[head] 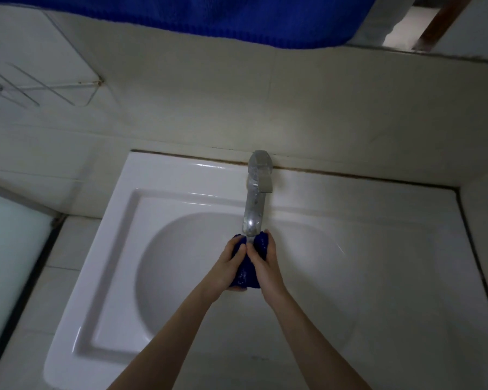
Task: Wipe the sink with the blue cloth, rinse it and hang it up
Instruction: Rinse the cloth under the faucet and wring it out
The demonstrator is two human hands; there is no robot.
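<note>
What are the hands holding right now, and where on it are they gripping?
The bunched blue cloth, under the faucet spout: the left hand grips its left side, the right hand its right side.

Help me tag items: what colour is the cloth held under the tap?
Dark blue. The cloth shows best in the head view, bunched under the tap.

Your blue cloth (244, 275) mostly buried between your left hand (229, 266) and right hand (266, 263), blue towel (209, 18) cut off at the top edge, wire rack (12, 88) clipped at left
</note>
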